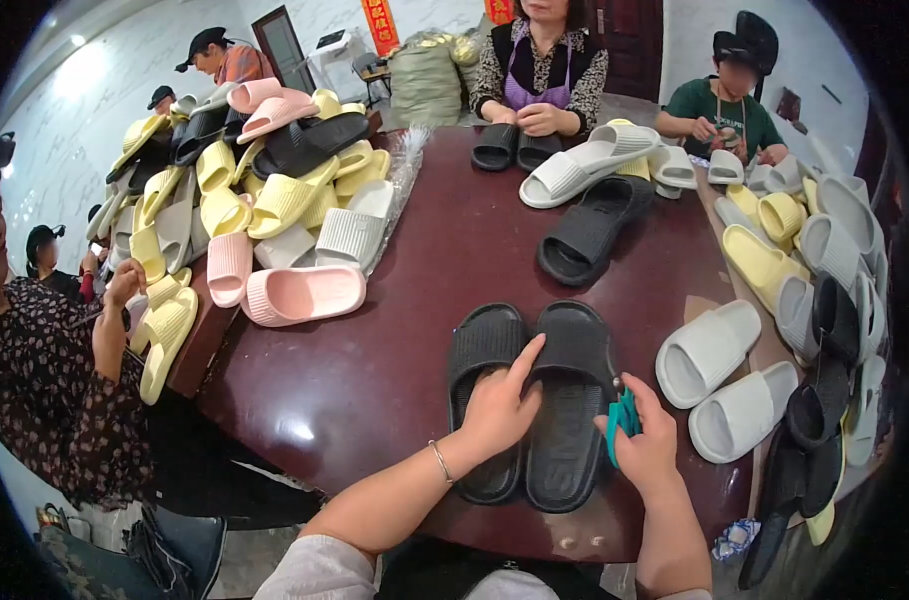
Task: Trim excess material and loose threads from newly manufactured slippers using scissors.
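A pair of black slide slippers lies side by side on the table in front of me, toes pointing away. My left hand (498, 408) rests across them with the index finger stretched onto the strap of the right slipper (565, 455). Its other fingers reach down at the strap opening of the left slipper (488, 345) and are partly hidden. Held in my right hand (647, 440) are small teal-handled scissors (623, 420), close beside the right slipper's outer edge. The tips point up near the side of its strap.
Two light grey slippers (710, 352) lie to the right. Heaps of mixed slippers (275, 190) cover the far left and right sides. A black slipper (595, 230) lies ahead. Across the table (405, 400), one person (540, 75) handles black slippers; others sit around.
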Demonstrator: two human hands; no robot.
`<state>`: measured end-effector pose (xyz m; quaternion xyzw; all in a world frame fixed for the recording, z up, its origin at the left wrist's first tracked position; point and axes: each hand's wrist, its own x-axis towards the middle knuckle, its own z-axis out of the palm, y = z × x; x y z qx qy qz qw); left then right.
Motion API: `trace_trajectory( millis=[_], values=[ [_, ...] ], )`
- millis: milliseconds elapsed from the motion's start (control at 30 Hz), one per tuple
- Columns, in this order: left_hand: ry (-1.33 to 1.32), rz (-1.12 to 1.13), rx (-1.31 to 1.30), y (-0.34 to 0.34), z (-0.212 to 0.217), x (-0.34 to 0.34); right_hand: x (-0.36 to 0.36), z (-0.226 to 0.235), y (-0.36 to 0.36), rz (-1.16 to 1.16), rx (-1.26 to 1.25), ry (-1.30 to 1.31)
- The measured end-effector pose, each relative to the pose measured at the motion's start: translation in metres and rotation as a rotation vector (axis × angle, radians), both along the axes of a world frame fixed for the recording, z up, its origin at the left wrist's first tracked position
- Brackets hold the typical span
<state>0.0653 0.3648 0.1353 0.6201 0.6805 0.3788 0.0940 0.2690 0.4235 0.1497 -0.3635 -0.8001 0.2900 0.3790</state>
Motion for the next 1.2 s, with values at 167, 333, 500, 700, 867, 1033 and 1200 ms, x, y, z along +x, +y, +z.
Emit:
trace_trajectory(
  millis=[167, 333, 500, 700, 867, 1033, 1200],
  values=[
    [-0.169, -0.014, 0.083, -0.003, 0.001, 0.004, 0.007, -0.009, -0.001, 0.000, -0.151, 0.237],
    [-0.286, 0.137, 0.372, -0.003, 0.001, -0.002, 0.008, -0.008, 0.006, -0.026, -0.444, 0.376],
    [-0.700, -0.012, 0.257, -0.010, 0.000, -0.026, 0.003, 0.003, 0.004, 0.051, -0.621, 0.369],
    [-1.221, -0.073, 0.141, -0.011, -0.010, -0.022, -0.006, -0.009, -0.005, 0.137, -0.538, 0.319],
    [-1.627, -0.095, 0.093, 0.011, -0.015, 0.002, -0.017, -0.018, -0.023, 0.273, -0.562, 0.256],
    [-1.998, -0.126, 0.109, -0.031, -0.020, -0.036, -0.023, -0.016, -0.031, 0.296, -0.508, 0.090],
    [-2.071, -0.136, 0.130, -0.038, -0.021, -0.036, -0.028, -0.018, -0.034, 0.278, -0.443, 0.080]
  ],
)
